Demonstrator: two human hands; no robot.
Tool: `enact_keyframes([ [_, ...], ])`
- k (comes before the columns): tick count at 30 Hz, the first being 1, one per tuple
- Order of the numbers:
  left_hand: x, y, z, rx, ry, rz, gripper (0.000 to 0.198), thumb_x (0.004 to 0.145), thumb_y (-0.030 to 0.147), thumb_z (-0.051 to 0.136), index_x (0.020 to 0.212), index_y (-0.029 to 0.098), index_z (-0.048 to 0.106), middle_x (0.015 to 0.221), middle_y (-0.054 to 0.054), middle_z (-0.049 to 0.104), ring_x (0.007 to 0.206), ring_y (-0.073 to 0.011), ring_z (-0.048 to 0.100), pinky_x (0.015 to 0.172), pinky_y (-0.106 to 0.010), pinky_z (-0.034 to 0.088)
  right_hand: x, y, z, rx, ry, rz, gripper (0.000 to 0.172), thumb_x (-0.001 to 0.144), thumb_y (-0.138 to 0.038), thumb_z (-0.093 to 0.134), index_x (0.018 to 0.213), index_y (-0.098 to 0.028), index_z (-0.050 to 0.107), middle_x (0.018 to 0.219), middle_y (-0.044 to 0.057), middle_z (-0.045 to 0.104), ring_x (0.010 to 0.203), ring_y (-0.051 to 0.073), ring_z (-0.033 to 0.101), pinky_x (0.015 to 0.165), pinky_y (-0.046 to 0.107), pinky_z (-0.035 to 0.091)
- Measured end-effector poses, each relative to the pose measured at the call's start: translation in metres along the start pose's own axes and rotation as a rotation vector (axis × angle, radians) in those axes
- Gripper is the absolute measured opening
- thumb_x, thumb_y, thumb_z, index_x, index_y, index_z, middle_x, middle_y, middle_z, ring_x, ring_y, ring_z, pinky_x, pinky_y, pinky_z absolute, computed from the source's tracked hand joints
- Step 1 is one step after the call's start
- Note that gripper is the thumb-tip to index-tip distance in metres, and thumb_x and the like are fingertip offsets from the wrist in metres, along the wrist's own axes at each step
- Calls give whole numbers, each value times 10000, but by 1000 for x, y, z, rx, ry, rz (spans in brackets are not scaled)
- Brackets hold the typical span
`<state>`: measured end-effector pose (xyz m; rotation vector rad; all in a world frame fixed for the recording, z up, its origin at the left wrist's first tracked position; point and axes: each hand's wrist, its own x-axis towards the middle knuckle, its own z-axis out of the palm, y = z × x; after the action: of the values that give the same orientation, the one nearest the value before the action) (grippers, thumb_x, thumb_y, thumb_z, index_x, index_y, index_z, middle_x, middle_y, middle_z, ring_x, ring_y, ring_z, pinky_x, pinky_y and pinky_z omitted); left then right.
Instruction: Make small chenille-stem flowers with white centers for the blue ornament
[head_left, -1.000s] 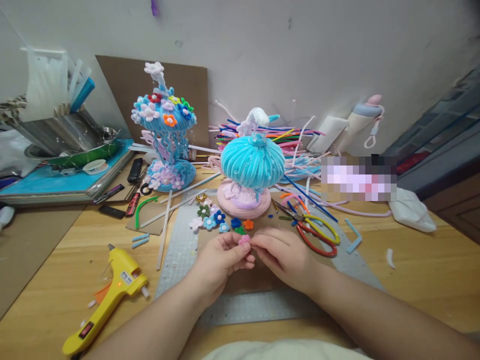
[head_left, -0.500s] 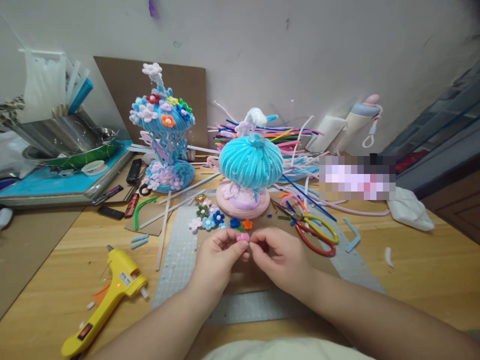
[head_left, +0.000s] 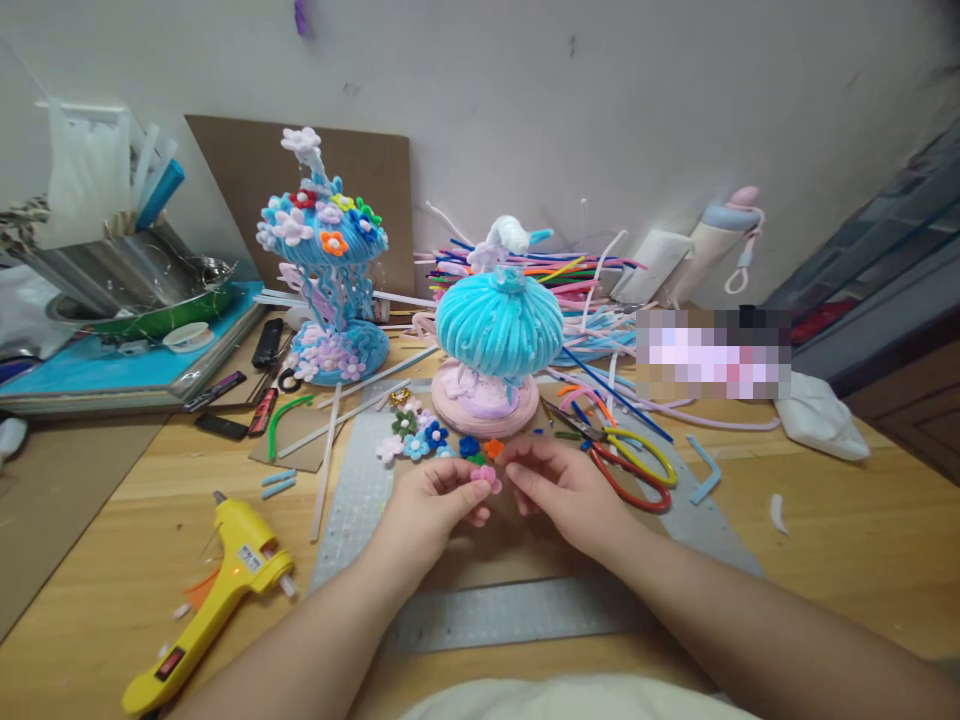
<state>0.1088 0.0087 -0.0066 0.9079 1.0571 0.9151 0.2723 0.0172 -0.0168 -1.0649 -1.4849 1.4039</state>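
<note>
Between the thumb and fingers of my left hand (head_left: 442,505) is a small pink pipe-cleaner flower (head_left: 486,478). Just right of it, my right hand (head_left: 562,490) hovers with loosely curled fingers, apart from the petals and with nothing visible in it. Several finished flowers, among them a light blue flower (head_left: 416,446) and an orange flower (head_left: 494,450), lie just beyond my hands on a piece of cardboard (head_left: 517,555). Behind them stands a turquoise pipe-cleaner dome (head_left: 499,325) on a round pink base (head_left: 442,400).
Scissors (head_left: 637,475) with red and yellow handles lie right of my hands. A yellow hot glue gun (head_left: 244,560) rests at the left. A flower-covered blue model (head_left: 324,240) stands at the back left. Loose pipe cleaners (head_left: 525,265) are piled against the wall. A cutting mat (head_left: 525,610) lies underneath.
My right hand has drawn slightly away to the right from the pink flower, and its fingers have loosened. My left hand still holds the flower, which now shows more of its petals.
</note>
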Motion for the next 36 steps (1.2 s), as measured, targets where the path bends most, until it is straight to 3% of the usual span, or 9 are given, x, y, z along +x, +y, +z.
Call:
enact_keyframes([
  [4, -2, 1, -1, -7, -96, -47, 242, 610, 308, 769, 691, 105, 668, 652, -18, 646, 519, -73, 551, 532, -190, 465, -4, -5, -4, -315, -59, -216, 99, 826, -199, 540, 872, -168, 622, 791, 36, 634, 703, 141, 582, 639, 254, 477],
  [10, -2, 0, -2, -70, -90, -90, 284, 597, 343, 775, 662, 116, 618, 656, -14, 647, 477, -63, 532, 483, -182, 452, -5, -6, -5, -485, -44, -318, 71, 807, -134, 530, 826, -169, 588, 752, 22, 601, 670, 133, 547, 619, 244, 453],
  [13, -3, 1, -3, -45, -112, -104, 288, 590, 346, 777, 667, 110, 630, 642, -16, 647, 462, -58, 523, 471, -179, 446, -6, -8, -7, -525, -104, -365, 100, 812, -121, 518, 843, -171, 599, 767, 31, 607, 690, 138, 547, 636, 249, 449],
  [24, 0, -5, -4, 19, -115, -118, 295, 561, 351, 788, 656, 115, 638, 593, -3, 621, 458, -65, 512, 472, -193, 456, -3, -14, -12, -508, -291, -298, 131, 864, -157, 507, 934, -178, 616, 834, 22, 637, 729, 124, 574, 669, 225, 447],
  [36, -1, -7, -2, -65, -79, -85, 294, 586, 350, 780, 679, 116, 628, 637, -16, 644, 514, -76, 540, 532, -206, 462, -4, -10, -10, -548, -264, -336, 116, 881, -156, 480, 880, -173, 595, 820, 15, 637, 759, 122, 583, 686, 216, 445],
])
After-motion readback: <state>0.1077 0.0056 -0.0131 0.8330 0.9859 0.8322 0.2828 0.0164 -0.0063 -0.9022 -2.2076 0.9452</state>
